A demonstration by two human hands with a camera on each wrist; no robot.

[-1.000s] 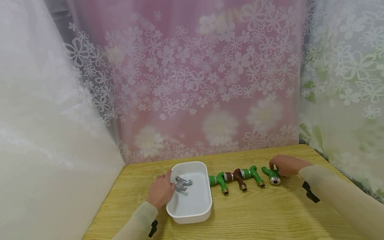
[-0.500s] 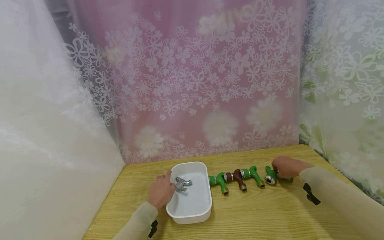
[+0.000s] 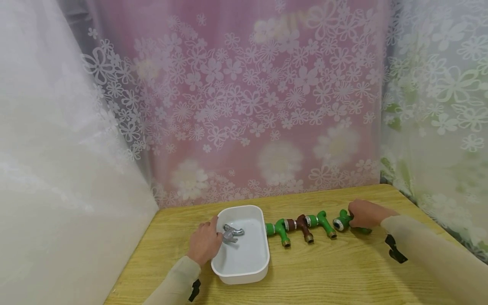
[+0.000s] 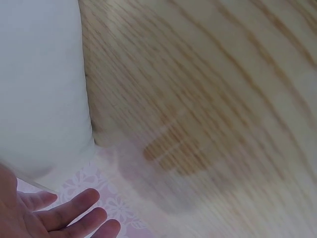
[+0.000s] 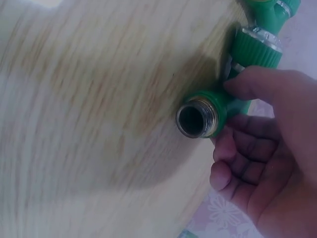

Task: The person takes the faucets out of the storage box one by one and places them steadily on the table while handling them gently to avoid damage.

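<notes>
R. hand point(image 3: 367, 213) pinches green tap point(image 3: 344, 220) betw. thumb & fingers, just R. of 3-tap row point(image 3: 303, 223); L. hand point(image 3: 206, 242), fingers loosely extended, at white tray point(image 3: 244, 279). For neat alignment, prob. best: light pinch, tap kept low.

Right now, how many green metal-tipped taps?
3: first green tap beside the white rectangular tub, second tap right of the brown tap, third tap in the right hand.

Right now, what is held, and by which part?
The right hand holds the rightmost green tap by its body, near the threaded end. The left hand touches the white basin; whether it grips is unclear.
</notes>
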